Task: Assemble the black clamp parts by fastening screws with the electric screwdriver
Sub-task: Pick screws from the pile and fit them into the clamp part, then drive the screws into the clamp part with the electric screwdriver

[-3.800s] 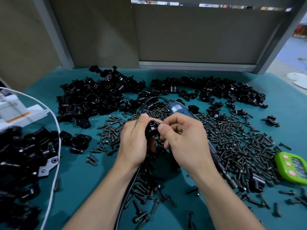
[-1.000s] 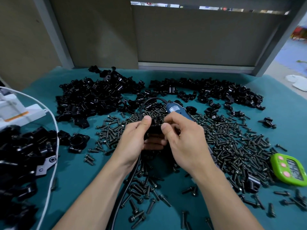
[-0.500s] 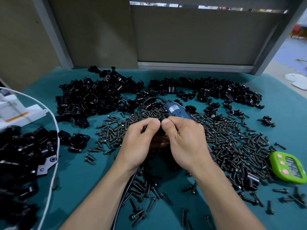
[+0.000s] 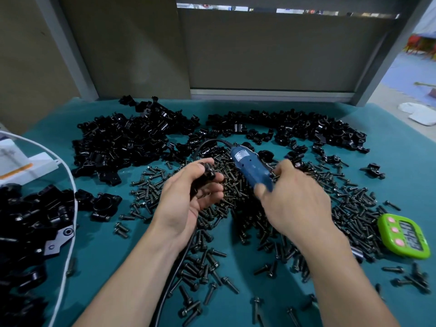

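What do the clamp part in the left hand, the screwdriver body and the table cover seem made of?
Black clamp part: glossy glints, likely coated metal or hard plastic; unclear. Blue screwdriver body: moulded plastic, smooth sheen, printed label. Teal table cover: matte, probably rubber or felt mat.

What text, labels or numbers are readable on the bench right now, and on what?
No text reads clearly.
Label on the screwdriver: print too blurred to read.
Display of the green timer: digits skewed and blurred, unreadable.
Print on the white box at far left: too small and faint to read.
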The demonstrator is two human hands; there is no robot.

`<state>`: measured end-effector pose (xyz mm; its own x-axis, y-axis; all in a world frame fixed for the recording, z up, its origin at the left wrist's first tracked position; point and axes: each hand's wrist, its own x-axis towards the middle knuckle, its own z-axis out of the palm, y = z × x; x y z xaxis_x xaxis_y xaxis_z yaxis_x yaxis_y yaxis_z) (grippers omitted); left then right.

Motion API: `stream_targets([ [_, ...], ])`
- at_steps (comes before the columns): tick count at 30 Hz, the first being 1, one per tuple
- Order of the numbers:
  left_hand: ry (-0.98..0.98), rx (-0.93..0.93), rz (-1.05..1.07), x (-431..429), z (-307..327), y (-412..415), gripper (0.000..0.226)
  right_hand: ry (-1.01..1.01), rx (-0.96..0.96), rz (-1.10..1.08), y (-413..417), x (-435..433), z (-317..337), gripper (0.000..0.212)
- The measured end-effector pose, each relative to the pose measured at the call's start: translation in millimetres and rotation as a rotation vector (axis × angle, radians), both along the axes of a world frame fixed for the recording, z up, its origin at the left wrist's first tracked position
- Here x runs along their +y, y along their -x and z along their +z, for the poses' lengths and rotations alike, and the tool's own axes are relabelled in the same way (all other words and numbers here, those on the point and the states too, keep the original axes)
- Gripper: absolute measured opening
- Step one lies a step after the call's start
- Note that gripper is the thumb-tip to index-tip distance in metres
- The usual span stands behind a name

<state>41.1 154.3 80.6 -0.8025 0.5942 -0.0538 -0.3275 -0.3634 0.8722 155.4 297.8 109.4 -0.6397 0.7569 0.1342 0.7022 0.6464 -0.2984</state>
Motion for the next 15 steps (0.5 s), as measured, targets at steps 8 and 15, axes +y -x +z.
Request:
stream_targets([
  [8, 0.021, 0.035, -0.001, -1.2, 2.6, 1.0, 0.039, 0.095, 0.044, -0.017, 7.7, 3.2, -20.6, 0.038],
  [15, 0.240, 0.163, 0.133, -2.1, -0.3, 4.9, 0.040, 1.029, 0.856, 0.014, 8.1, 14.6, 0.0, 0.031],
])
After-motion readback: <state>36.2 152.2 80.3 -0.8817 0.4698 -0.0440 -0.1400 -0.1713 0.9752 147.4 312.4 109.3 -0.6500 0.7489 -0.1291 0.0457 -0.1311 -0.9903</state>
